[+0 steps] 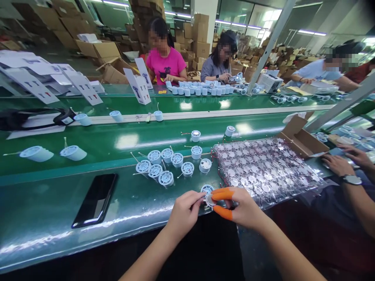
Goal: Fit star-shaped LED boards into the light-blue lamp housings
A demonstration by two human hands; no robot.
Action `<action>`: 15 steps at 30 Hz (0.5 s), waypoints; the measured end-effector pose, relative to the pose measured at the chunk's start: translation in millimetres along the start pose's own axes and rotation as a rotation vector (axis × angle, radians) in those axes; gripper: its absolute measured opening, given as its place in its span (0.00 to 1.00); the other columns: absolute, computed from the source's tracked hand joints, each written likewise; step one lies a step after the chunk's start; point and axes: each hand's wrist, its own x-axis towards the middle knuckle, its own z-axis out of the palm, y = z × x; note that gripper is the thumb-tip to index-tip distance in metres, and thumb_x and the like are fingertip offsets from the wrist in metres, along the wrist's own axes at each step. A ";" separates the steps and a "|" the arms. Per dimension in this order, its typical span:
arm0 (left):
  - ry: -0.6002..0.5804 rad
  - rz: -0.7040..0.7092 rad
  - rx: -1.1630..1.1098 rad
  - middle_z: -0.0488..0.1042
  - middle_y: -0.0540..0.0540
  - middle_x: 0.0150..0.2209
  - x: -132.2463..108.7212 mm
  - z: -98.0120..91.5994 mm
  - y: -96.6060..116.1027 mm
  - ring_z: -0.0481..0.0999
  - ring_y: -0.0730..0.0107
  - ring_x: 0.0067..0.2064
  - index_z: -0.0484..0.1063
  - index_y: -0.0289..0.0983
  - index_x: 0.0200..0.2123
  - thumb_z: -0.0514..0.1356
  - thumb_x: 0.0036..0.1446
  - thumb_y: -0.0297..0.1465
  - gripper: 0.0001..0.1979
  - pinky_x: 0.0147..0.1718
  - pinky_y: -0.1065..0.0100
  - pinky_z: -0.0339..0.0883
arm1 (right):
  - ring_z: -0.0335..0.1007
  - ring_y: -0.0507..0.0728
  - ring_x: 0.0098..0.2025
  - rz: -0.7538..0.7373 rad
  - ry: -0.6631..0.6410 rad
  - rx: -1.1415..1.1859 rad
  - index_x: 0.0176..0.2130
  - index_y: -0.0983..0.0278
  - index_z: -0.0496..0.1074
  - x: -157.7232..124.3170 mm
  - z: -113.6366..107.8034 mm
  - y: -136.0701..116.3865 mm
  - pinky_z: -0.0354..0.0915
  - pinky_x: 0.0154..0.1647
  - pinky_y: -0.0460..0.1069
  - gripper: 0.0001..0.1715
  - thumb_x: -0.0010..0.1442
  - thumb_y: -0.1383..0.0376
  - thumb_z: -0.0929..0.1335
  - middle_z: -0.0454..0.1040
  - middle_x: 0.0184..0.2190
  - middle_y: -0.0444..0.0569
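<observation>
My right hand (238, 205), with orange covers on its thumb and a finger, pinches a small round metallic part (211, 200) near the bench edge. Thumb and forefinger of my left hand (185, 208) are pressed together at the left side of that part; what they grip is too small to make out. Just behind the fingertips stands a light blue round housing (207, 189). Several more blue housings (166, 178) with short wires are grouped beyond my left hand. Right of them lies a plastic-wrapped sheet of silvery star-shaped parts (258, 168).
A black phone (95, 201) lies on the bench at left. Beyond is a green belt (131, 136) bearing a few housings. An opened cardboard box (304, 136) stands at right, near another person's hands (341, 162). Several people sit across the belt.
</observation>
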 end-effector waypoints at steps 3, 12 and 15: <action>-0.016 -0.036 0.010 0.78 0.43 0.35 2.0 0.0 -6.9 0.77 0.66 0.36 0.80 0.39 0.44 0.54 0.66 0.28 0.13 0.37 0.66 0.70 | 0.77 0.54 0.32 -0.085 -0.012 -0.064 0.48 0.55 0.79 0.4 -1.2 12.1 0.73 0.33 0.50 0.13 0.63 0.62 0.71 0.82 0.47 0.47; -0.008 -0.466 0.005 0.62 0.55 0.20 5.5 31.7 -31.1 0.65 0.72 0.23 0.76 0.38 0.53 0.57 0.60 0.30 0.19 0.28 0.71 0.60 | 0.80 0.60 0.47 -0.146 -0.155 -0.343 0.49 0.56 0.79 18.2 8.7 39.0 0.75 0.46 0.54 0.14 0.65 0.62 0.68 0.82 0.48 0.47; -0.054 -0.379 -0.030 0.72 0.50 0.27 5.5 37.0 -38.8 0.70 0.71 0.28 0.79 0.39 0.51 0.54 0.60 0.26 0.20 0.30 0.70 0.63 | 0.80 0.59 0.47 -0.118 -0.087 -0.264 0.48 0.56 0.80 18.7 19.2 41.3 0.75 0.48 0.53 0.13 0.63 0.64 0.70 0.82 0.47 0.48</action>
